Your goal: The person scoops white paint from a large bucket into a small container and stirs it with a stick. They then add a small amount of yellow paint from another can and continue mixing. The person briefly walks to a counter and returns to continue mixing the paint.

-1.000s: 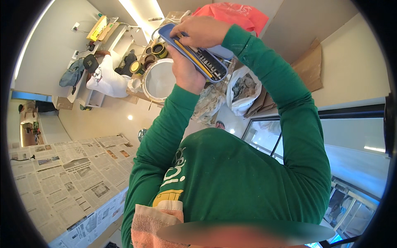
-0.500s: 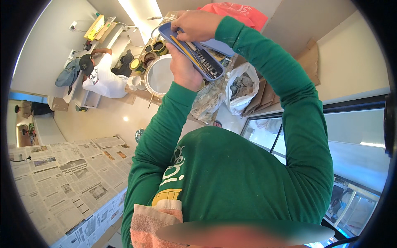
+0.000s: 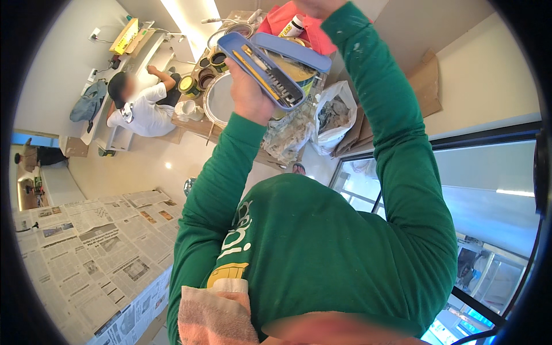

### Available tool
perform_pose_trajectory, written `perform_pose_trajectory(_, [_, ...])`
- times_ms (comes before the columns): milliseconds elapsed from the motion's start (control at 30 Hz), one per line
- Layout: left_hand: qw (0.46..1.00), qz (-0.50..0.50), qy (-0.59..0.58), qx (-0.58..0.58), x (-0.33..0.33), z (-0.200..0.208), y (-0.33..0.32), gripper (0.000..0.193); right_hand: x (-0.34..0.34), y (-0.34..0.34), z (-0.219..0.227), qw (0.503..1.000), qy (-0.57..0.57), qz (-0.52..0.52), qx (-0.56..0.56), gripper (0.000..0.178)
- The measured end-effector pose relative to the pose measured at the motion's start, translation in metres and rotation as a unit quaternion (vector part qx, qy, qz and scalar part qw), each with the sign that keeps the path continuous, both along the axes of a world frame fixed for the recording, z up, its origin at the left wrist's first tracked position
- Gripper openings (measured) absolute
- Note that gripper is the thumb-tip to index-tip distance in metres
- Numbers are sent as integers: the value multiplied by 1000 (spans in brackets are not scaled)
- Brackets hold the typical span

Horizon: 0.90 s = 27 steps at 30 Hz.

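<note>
Left hand (image 3: 248,95) raised high on a bent, green-sleeved arm, elbow low, forearm sloping up to the wrist, fingers wrapped shut around the underside of a long blue tray (image 3: 270,69) and holding it tilted, one end up toward the top left, the other down toward the right. Inside the tray, a row of slim tools with yellow and dark handles (image 3: 270,80) lying lengthwise. Right arm in the same green sleeve stretched straight up past the tray's far side, flecked with pale paint near the cuff; right hand (image 3: 315,7) cut off by the top edge, only its heel showing, so cannot tell how its fingers are set or whether anything is in them. Just behind the tray, a yellow paint can (image 3: 294,70), and beyond that a red cloth or bag (image 3: 282,20) with a white bottle (image 3: 294,26) on it. On the low wooden tabletop (image 3: 190,123) left of the held tray, several open paint tins (image 3: 198,77) and a big round white pail (image 3: 217,100). Near the hand's right, crumpled plastic bags (image 3: 333,112) and brown cardboard (image 3: 428,86) against the wall. Further left, another person in a white shirt (image 3: 141,112) crouched on the floor. Newspaper sheets (image 3: 86,253) spread across the floor at lower left, pink towel (image 3: 215,313) at the bottom edge
</note>
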<state>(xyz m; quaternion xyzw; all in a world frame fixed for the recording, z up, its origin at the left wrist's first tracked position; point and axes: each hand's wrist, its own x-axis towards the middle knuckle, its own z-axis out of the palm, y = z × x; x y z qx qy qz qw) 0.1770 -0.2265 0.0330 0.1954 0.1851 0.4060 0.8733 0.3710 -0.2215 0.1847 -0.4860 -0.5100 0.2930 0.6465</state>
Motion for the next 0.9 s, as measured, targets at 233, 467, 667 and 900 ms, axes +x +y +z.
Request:
perform_pose_trajectory(233, [999, -19, 15, 22, -14, 8, 25, 54, 48, -55, -102, 905, -375, -89, -182, 55])
perform_pose_trajectory(467, [998, 18, 48, 24, 33, 8, 20, 44, 26, -95, -140, 770, -564, -154, -255, 64])
perform_pose_trajectory(667, [996, 27, 84, 34, 68, 8, 1, 44, 42, -125, -91, 919, -280, -104, -257, 73])
perform_pose_trajectory(900, [991, 73, 111, -19, 129, -3, -20, 44, 44, -109, -102, 861, -453, -52, -222, 73])
